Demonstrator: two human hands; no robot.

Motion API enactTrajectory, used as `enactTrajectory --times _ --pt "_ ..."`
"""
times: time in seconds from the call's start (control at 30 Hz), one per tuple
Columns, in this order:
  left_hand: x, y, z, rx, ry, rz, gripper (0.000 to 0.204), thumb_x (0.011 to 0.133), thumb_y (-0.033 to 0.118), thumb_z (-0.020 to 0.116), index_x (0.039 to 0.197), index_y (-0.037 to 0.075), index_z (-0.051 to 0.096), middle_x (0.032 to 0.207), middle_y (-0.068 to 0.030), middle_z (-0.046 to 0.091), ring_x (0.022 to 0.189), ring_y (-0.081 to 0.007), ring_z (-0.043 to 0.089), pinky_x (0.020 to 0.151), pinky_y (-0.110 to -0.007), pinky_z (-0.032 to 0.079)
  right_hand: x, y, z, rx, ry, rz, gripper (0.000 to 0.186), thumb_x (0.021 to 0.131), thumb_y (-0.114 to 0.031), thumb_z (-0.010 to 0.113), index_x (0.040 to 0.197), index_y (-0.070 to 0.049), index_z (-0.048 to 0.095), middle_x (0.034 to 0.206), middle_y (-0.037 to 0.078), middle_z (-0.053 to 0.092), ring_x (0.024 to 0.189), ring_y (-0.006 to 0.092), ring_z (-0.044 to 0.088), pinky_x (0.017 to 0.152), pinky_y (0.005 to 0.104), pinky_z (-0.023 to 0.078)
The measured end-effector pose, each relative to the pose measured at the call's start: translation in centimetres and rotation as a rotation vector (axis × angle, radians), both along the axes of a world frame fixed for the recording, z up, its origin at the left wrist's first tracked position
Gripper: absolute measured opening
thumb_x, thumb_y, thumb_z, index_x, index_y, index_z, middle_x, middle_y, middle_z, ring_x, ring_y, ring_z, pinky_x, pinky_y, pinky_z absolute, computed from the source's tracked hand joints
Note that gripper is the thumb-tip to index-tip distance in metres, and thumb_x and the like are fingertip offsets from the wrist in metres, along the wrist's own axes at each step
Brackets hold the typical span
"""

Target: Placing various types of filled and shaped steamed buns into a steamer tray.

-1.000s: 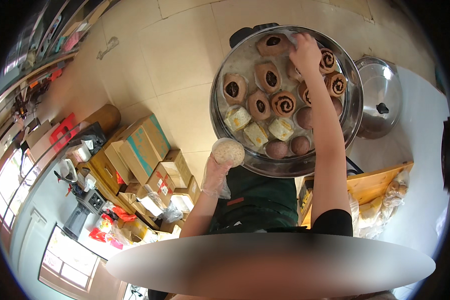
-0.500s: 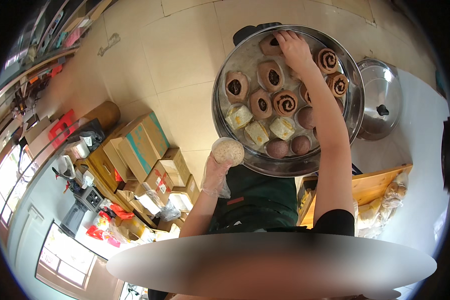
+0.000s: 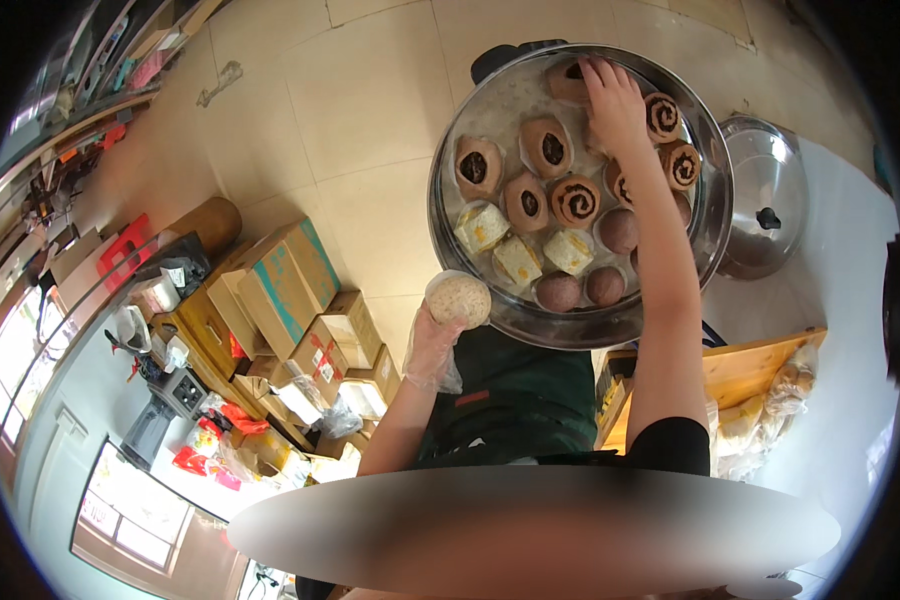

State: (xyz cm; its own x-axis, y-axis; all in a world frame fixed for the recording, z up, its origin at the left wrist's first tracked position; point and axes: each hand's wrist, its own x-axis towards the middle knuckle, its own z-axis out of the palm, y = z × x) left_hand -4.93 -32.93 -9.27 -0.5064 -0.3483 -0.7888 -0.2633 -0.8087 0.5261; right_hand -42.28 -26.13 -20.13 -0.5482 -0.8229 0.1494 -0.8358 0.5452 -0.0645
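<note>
My left hand (image 3: 435,340), in a clear plastic glove, holds a pale speckled round bun (image 3: 458,300) in a paper liner outside the lower-left rim of a large round steel tray (image 3: 490,330). In the tray sit several brown buns with dark-filled openings (image 3: 550,147), brown swirl rolls (image 3: 576,203), pale yellow-flecked square buns (image 3: 516,260) and purplish round buns (image 3: 558,291). My bare right hand (image 3: 610,100) is at the tray's back, fingers curled down against a brown bun (image 3: 567,82) partly hidden under them; whatever they grip is unclear.
A steel lid (image 3: 760,175) with a black knob lies right of the tray, above a wooden shelf (image 3: 730,370) with bagged items. Cardboard boxes (image 3: 280,280), a red stool (image 3: 120,250) and cluttered furniture stand on the left; tiled floor (image 3: 360,120) surrounds the tray.
My right hand has moved onto the back bun, then shifted slightly rightward, fingers bending over it. The tray appears slightly higher and further right. My left hand keeps its bun in nearly the same place.
</note>
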Motion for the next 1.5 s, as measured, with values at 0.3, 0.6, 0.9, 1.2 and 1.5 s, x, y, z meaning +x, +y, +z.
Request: enactTrajectory --times 0.3,0.6,0.9,1.2,1.5 --pt "-0.8 0.3 0.1 -0.006 0.021 -0.022 0.064 0.069 0.011 0.073 0.12 -0.002 0.037 0.111 -0.0102 0.052 0.103 -0.0182 0.052 0.09 -0.032 0.042 10.9 -0.1 0.2 -0.07 -0.433 -0.365 0.073 0.065 -0.032 0.072 0.123 -0.002 0.039 0.109 0.015 0.05 0.097 0.0329 0.049 0.079 0.0395 0.044" --pt "-0.2 0.2 0.4 -0.014 -0.006 -0.041 0.064 0.069 0.009 0.072 0.121 -0.002 0.036 0.111 -0.0099 0.052 0.103 -0.0184 0.052 0.09 -0.032 0.042 12.0 -1.7 0.7 0.144 -0.433 -0.574 0.093 0.054 -0.039 0.079 0.126 0.0 0.035 0.1 0.014 0.05 0.089 0.0281 0.052 0.07 0.039 0.045" --pt "-0.6 0.6 0.9 -0.038 0.0 -0.084 0.065 0.068 0.009 0.069 0.122 -0.004 0.034 0.113 -0.0121 0.051 0.105 -0.0211 0.052 0.09 -0.033 0.043 12.3 -2.0 0.2 0.136 -0.382 -0.613 0.088 0.059 -0.032 0.076 0.128 0.001 0.032 0.094 0.012 0.049 0.088 0.0268 0.051 0.067 0.0372 0.045" --pt "0.0 0.5 0.6 -0.007 0.023 -0.043 0.064 0.068 0.009 0.071 0.121 -0.003 0.035 0.111 -0.0107 0.052 0.102 -0.0189 0.053 0.089 -0.032 0.043 12.3 -1.6 0.4 0.092 -0.286 -0.544 0.087 0.059 -0.028 0.076 0.129 -0.001 0.032 0.093 0.011 0.049 0.085 0.0257 0.051 0.066 0.0367 0.045" --pt "-0.1 0.5 0.8 -0.001 0.028 -0.04 0.064 0.068 0.008 0.071 0.121 -0.002 0.036 0.111 -0.011 0.052 0.104 -0.0195 0.052 0.09 -0.032 0.043 12.4 -0.8 -0.1 0.084 -0.252 -0.566 0.084 0.059 -0.027 0.075 0.128 -0.001 0.035 0.096 0.01 0.051 0.086 0.0246 0.051 0.068 0.0364 0.044"
